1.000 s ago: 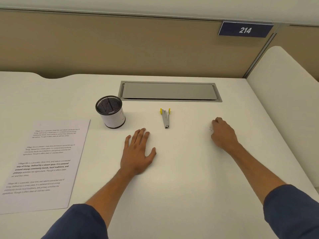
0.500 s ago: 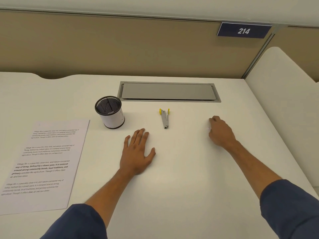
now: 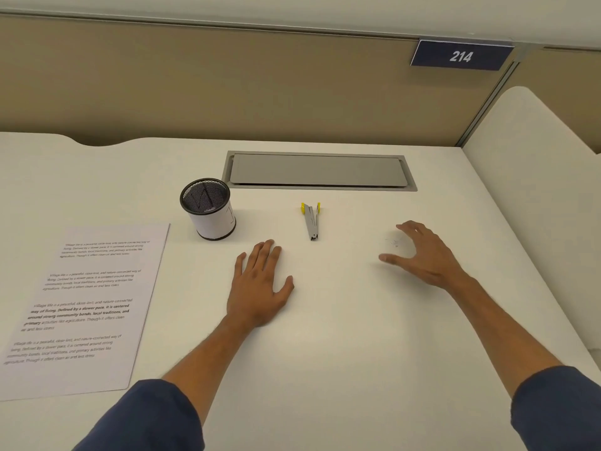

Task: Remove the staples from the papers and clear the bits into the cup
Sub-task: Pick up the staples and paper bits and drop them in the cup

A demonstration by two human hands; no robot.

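Our right hand (image 3: pixel 422 255) hovers with fingers spread, holding nothing, just right of the staple bits (image 3: pixel 394 242) on the desk (image 3: pixel 325 353), while the cup (image 3: pixel 209 213) stands well to the left, beyond our flat, open left hand (image 3: pixel 260 284).

Staple bits (image 3: pixel 394 243) too small to count; papers (image 3: pixel 19 369) cut off left.

Cup (image 3: pixel 209 212) right of papers (image 3: pixel 87 307), staple remover (image 3: pixel 312 221) probably farther right.

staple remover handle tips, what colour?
Yellow, on the far end of the grey metal staple remover; the head view shows it.
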